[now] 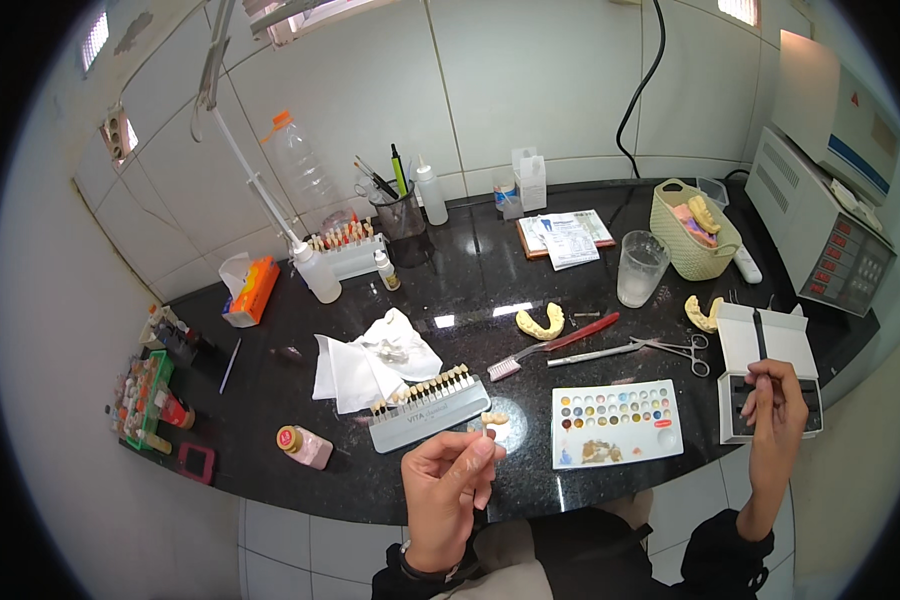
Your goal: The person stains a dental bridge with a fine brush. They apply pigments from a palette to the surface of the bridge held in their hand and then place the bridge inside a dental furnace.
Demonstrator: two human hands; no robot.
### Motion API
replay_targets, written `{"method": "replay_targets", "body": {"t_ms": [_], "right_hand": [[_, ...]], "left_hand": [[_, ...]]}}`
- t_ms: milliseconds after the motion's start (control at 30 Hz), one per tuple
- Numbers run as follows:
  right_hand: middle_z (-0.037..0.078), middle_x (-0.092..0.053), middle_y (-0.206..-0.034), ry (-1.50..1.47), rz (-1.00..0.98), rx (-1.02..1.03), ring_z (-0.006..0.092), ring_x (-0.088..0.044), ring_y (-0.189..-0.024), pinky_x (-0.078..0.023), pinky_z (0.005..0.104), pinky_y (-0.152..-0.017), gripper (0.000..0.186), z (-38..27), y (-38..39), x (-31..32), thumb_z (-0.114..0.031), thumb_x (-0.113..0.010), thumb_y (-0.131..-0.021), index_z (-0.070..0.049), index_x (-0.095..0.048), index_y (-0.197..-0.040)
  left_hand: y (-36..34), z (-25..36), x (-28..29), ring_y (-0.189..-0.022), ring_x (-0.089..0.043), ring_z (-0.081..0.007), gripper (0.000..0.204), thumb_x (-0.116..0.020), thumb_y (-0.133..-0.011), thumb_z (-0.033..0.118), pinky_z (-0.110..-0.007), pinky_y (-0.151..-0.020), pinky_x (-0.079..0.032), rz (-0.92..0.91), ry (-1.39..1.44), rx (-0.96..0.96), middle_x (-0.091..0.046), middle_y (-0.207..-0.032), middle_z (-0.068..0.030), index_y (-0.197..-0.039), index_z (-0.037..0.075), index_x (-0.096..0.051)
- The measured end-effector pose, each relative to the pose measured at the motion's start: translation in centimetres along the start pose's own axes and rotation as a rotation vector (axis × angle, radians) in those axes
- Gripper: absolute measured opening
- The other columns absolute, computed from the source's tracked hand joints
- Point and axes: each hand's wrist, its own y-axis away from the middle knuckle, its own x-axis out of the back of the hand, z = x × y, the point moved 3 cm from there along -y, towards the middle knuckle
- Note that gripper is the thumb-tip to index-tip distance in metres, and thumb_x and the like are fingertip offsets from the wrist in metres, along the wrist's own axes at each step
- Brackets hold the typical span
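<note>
My left hand [448, 488] is at the counter's front edge, thumb and fingers pinched on a small tooth-coloured dental bridge [494, 418] that stands up above the fingertips. To the right, my right hand [775, 398] grips a slim black brush or pen [759, 335], its tip too small to make out. That hand is over an open white box [760, 328] with a black inside. Left of the bridge lies a tooth shade guide [432, 412] with a row of sample teeth. A white palette [616, 425] with many coloured wells lies between my hands.
Behind the palette are scissor-like forceps [685, 352], a red-handled toothbrush [585, 333] and a yellow dental cast [541, 322]. A glass [641, 268] and a basket [692, 240] stand farther back, near a furnace-like machine [820, 210]. White tissue [378, 355] and a small bottle [305, 447] are at left.
</note>
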Motion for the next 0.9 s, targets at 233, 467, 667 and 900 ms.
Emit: {"method": "replay_targets", "body": {"t_ms": [233,467,667,900], "right_hand": [[0.005,-0.054,-0.083,-0.134,0.061,0.017,0.0051,-0.046,-0.061,-0.037,0.0183,-0.054,0.014,1.6,1.3,0.3,-0.006,-0.042,-0.091,-0.001,-0.054,-0.094],[0.015,-0.058,-0.095,-0.707,0.157,0.03,0.0171,-0.058,-0.08,-0.046,0.0266,-0.072,0.023,1.8,1.8,0.5,-0.009,-0.038,-0.089,0.005,-0.05,-0.103],[0.014,-0.058,-0.088,-0.596,0.106,0.062,0.0191,-0.057,-0.078,-0.046,0.0295,-0.075,0.027,2.6,2.6,0.0,-0.011,-0.055,-0.082,0.002,-0.046,-0.104],[0.004,-0.042,-0.067,-0.678,0.184,0.014,0.0115,-0.044,-0.059,-0.039,0.0237,-0.059,0.022,3.9,2.5,-0.1,-0.023,-0.046,-0.091,-0.002,-0.045,-0.095]], "left_hand": [[-1.1,-0.8,-0.1,-0.057,-0.053,-0.008,0.013,-0.062,-0.081,0.01,-0.016,-0.037,-0.036,-0.011,-0.042,0.048,-0.062,-0.077,-0.0093,-0.088,0.0,-0.06],[-1.3,-0.7,0.2,-0.058,-0.052,-0.0073,0.014,-0.061,-0.082,0.01,-0.017,-0.042,-0.037,-0.069,0.044,0.118,-0.063,-0.078,-0.0108,-0.09,-0.002,-0.061],[-1.9,-1.2,-0.4,-0.057,-0.051,-0.0055,0.015,-0.061,-0.082,0.013,-0.015,-0.038,-0.037,-0.098,0.098,0.181,-0.059,-0.075,-0.0044,-0.091,0.001,-0.058],[-2.3,-1.6,-0.6,-0.059,-0.052,-0.0078,0.015,-0.062,-0.082,0.011,-0.017,-0.042,-0.037,-0.114,0.14,0.202,-0.063,-0.078,-0.0085,-0.091,-0.001,-0.061]]}}
